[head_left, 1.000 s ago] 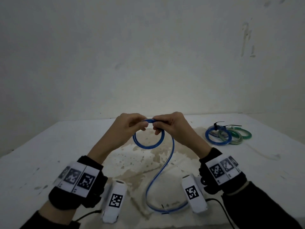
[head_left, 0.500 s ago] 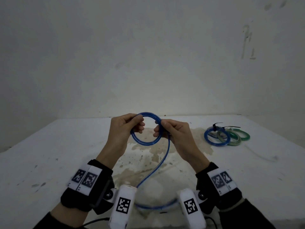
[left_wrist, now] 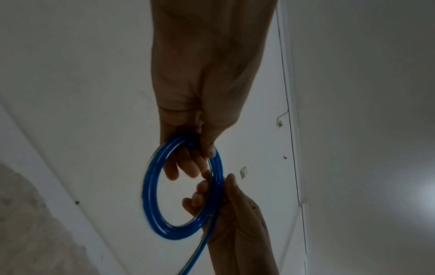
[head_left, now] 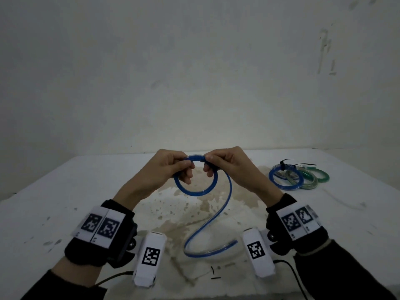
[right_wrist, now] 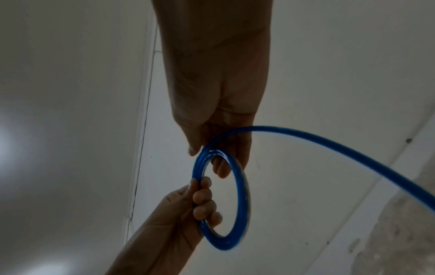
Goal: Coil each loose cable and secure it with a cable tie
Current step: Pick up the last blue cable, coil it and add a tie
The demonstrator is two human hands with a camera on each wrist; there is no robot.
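A blue cable (head_left: 195, 190) is wound into a small coil held above the white table (head_left: 65, 187). My left hand (head_left: 173, 167) pinches the coil's upper left, thumb and fingers curled round the strands (left_wrist: 150, 186). My right hand (head_left: 225, 163) pinches its upper right (right_wrist: 240, 195). The loose tail (head_left: 218, 215) runs down from the right hand in an S and lies on the table near me. Two short black pieces (head_left: 213, 272), perhaps ties, lie on the table beyond the tail's end.
Several finished coils, blue (head_left: 285, 176), grey (head_left: 303, 180) and green (head_left: 318, 175), lie at the right of the table, with a black cable tie (head_left: 285, 162) on them. A stained patch (head_left: 194, 213) covers the table's middle. A plain wall stands behind.
Both hands have turned the coil and taken in more cable. The coil moved up, then back down, and the tail on the table is shorter.
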